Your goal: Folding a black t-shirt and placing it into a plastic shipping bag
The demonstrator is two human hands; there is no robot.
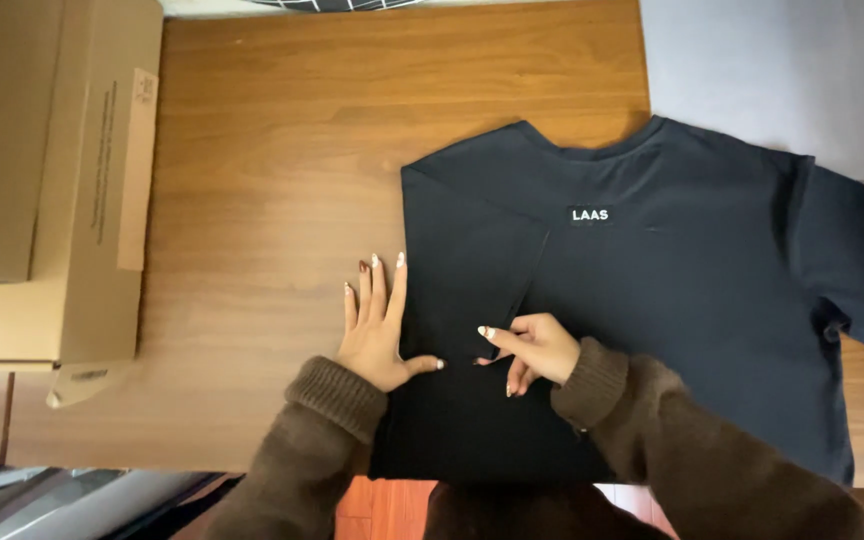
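Note:
A dark navy T-shirt [682,290] lies face down on the wooden table [272,150], its left side and sleeve folded in over the back. A small black label with white lettering sits below the collar. My left hand [377,325] rests flat, fingers apart, along the folded left edge, with the thumb on the cloth. My right hand [534,348] presses on the folded panel near its inner edge, fingers curled and index finger pointing left. Both arms wear brown knit sleeves.
Stacked cardboard boxes [47,180] occupy the table's left end. A pale grey surface [782,70] shows at the top right behind the shirt. The shirt's right sleeve [862,270] spreads toward the right edge. The table's near edge runs below my arms.

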